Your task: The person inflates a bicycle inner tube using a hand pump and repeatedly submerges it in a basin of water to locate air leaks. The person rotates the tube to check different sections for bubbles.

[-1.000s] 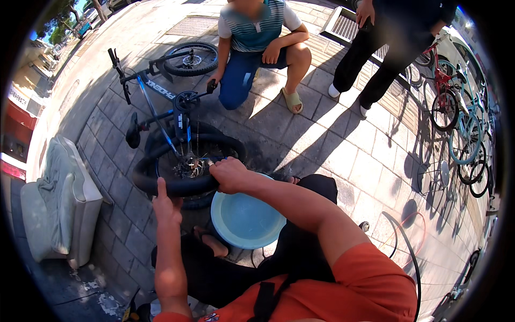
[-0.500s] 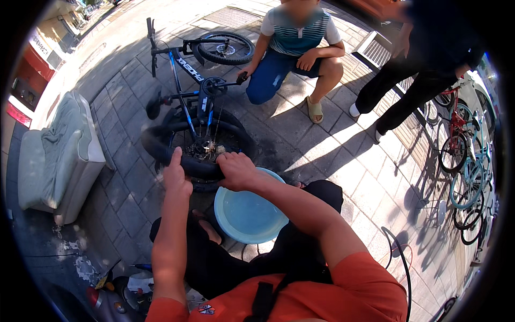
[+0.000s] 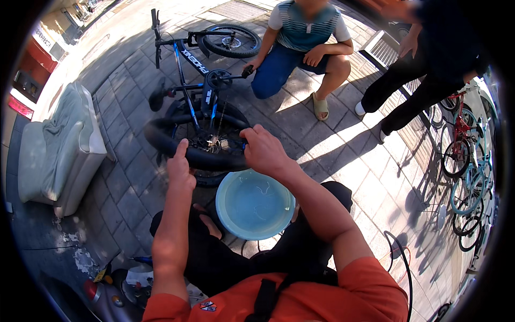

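My left hand (image 3: pixel 181 167) and my right hand (image 3: pixel 265 153) both grip a fat, black, inflated inner tube (image 3: pixel 212 160). It is stretched between them just beyond a light-blue basin (image 3: pixel 252 235), and its left part is blurred by motion. The basin, with water in it, stands between my knees. Behind the tube a black and blue bicycle (image 3: pixel 194 61) lies on its side on the paving. The tube hides part of the bicycle's near wheel (image 3: pixel 206 180). My left forefinger points forward along the tube; the right fingers curl over its right end.
A crouching person (image 3: pixel 308 48) holds the bicycle's pedal (image 3: pixel 248 71). Another person in dark trousers (image 3: pixel 413 96) stands at the right. A worn pale sofa (image 3: pixel 80 155) sits at the left, parked bicycles (image 3: pixel 461 155) at the far right. A black hose (image 3: pixel 405 257) runs near my right side.
My right hand has shifted right and slightly up along with the tube, which now reaches farther right. The left hand still grips it. The view has moved slightly.
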Available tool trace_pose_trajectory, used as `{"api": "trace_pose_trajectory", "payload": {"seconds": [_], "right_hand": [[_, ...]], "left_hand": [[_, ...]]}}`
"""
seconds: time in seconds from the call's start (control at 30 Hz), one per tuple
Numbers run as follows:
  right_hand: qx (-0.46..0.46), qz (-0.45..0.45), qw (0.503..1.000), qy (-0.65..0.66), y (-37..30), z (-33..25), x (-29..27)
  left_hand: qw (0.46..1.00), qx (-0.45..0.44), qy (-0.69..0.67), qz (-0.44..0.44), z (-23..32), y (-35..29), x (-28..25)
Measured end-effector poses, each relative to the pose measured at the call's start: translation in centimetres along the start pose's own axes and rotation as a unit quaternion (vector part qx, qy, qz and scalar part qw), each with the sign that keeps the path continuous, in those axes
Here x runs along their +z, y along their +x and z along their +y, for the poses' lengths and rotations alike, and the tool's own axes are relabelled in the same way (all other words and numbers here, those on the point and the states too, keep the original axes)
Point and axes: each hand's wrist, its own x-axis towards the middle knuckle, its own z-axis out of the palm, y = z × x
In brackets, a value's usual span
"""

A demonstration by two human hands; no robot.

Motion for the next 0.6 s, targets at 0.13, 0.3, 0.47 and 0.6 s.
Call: {"api": "trace_pose_trajectory", "payload": {"seconds": [0.13, 0.3, 0.47, 0.6], "right_hand": [[0.049, 0.056, 0.997, -0.017, 0.1, 1.0, -3.6], [0.120, 0.057, 0.987, -0.088, -0.7, 4.2, -5.8], [0.090, 0.019, 0.992, -0.087, -2.6, 4.9, -5.3], [0.104, -0.121, 0.974, -0.161, -2.7, 4.4, -5.1]], "left_hand": [[1.000, 0.004, 0.003, 0.000, -0.3, 0.3, -0.1], [1.000, -0.003, 0.003, 0.006, -0.5, 0.2, -0.1], [1.000, 0.003, 0.006, 0.006, -0.3, 1.2, -1.1], [1.000, 0.003, -0.008, -0.025, -0.9, 1.1, -0.8]]}}
